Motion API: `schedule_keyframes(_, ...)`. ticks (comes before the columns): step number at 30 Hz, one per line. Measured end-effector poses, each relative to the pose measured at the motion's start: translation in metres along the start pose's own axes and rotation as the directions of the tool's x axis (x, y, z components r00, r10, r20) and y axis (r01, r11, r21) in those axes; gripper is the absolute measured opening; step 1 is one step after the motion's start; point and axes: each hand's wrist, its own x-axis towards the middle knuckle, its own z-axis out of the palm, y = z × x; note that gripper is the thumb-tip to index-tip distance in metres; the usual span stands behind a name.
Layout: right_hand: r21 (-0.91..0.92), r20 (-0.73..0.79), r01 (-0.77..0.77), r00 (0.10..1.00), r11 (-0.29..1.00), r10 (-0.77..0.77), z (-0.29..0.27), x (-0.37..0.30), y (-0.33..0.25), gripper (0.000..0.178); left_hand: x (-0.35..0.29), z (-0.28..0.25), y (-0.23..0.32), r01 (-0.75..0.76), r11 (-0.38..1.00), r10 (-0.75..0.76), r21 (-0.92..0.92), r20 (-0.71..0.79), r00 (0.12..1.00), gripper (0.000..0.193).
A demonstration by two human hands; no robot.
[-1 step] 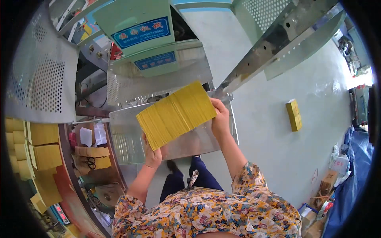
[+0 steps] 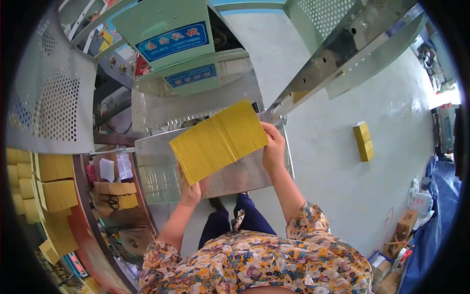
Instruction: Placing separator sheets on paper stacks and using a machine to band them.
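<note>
Between my two hands is a thick stack of yellow paper sheets [image 2: 219, 141], held tilted with its right end farther away. Its many thin edges face up, and a darker line runs across near its middle. My left hand [image 2: 190, 190] grips the near left end, its fingers partly hidden under the stack. At the right end my right hand [image 2: 274, 145] is closed on it, with some fingers out of sight beneath. Under the stack lies a shiny metal tray [image 2: 161, 181] of the machine.
Ahead stands a green machine [image 2: 171, 29] with a blue label. A slanted metal beam [image 2: 320, 63] rises at the right. More yellow paper stacks [image 2: 58, 196] and scissors [image 2: 112, 201] lie at the left. Yellow bundles [image 2: 363, 142] rest on the floor, near a blue tarp [image 2: 433, 210].
The paper stack and both my hands have shifted very slightly to the right. The grip looks the same.
</note>
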Motion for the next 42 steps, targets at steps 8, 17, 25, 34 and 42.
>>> schedule_keyframes(8, -0.704, -0.234, 0.015, 0.939, 0.710, -0.252, -0.045, 0.030, -0.030, 0.010, 0.045, 0.045, 0.004, -0.049, 0.996, 0.051, -0.080, 0.011, 0.999, 0.044)
schedule_keyframes(17, -0.721, 0.378, 0.609, 0.746, 0.331, -0.548, 0.052, -0.058, -0.134, 0.034, 0.041, 0.013, 0.026, -0.038, 0.971, 0.013, -0.236, -0.105, 0.994, 0.051)
schedule_keyframes(25, -0.707, 0.677, 0.661, 0.736, -0.252, 0.031, 0.080, -0.012, -0.106, 0.074, 0.052, -0.002, 0.034, -0.119, 0.949, 0.097, -0.290, -0.089, 0.991, 0.053)
schedule_keyframes(34, -0.706, 0.705, 0.697, 0.709, -0.127, -0.032, 0.087, -0.003, -0.096, 0.059, 0.058, 0.007, 0.042, -0.098, 0.911, 0.072, -0.400, -0.081, 0.994, 0.055)
schedule_keyframes(42, -0.703, -0.040, 0.264, 0.912, 0.660, -0.407, -0.061, -0.025, -0.075, 0.031, 0.065, -0.004, 0.057, -0.047, 0.887, 0.010, -0.459, -0.082, 0.997, 0.063)
